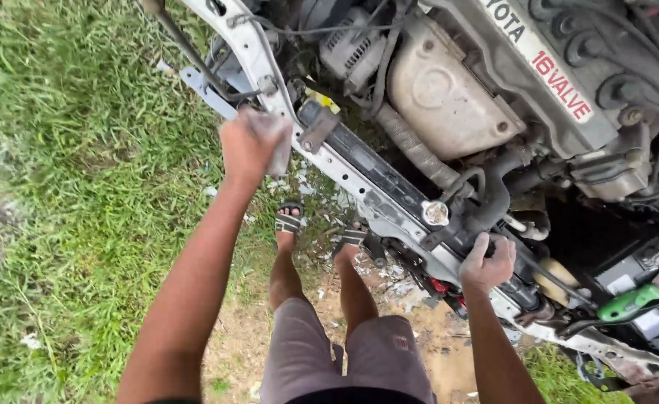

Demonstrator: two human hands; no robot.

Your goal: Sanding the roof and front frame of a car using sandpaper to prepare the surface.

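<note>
— Head view: we stand at the open engine bay, our left hand [251,142] pressing a grey rag [273,138] against the white front crossmember [344,168], fingers closed on the cloth.

— And our right hand [486,263]?

— Its fingers are curled tight over the radiator's [389,176] top edge, just beside the black hose [494,202]. We judge it steadies us while we lean in.

— How does the radiator look?

— Long, black and dusty, lying slantwise behind the crossmember, its metal cap [435,213] near our right hand. The rag looks crumpled and pale.

— What else is about?

— Grass [68,187] lies to our left, bare dirt under our sandals [290,221], and a green-handled tool [628,301] rests in the bay.
</note>
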